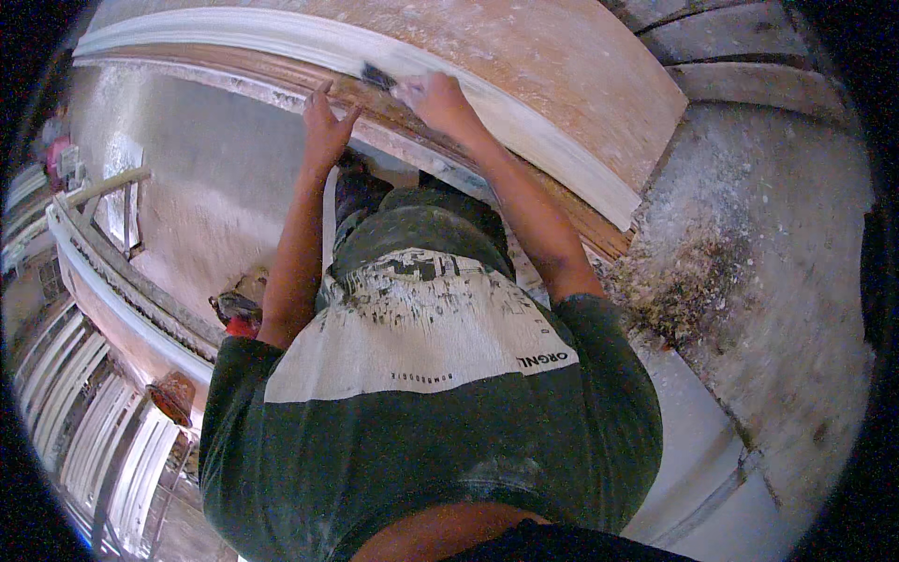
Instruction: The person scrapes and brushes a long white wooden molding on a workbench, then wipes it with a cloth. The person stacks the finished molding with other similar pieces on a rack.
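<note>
A long white moulding (281, 36) runs across the far side of the board, curving down to the right, with a bare brown wooden strip (552, 195) along its near side. My right hand (440, 103) is closed around a small tool with a dark, flat head, which looks like a brush (377, 77). Its head is at the border between the white moulding and the brown strip. To the left, my left hand (326, 126) has thumb and index finger apart, with fingertips at the strip's near edge. I cannot see anything held in it.
Beyond the moulding lies a wide tan board (562, 66). A heap of shavings and dust (688, 290) covers the floor at the right. Several white strips (89, 412) are stacked at lower left, near a curved pale-edged piece (122, 290) and a rusty-brown container (172, 397).
</note>
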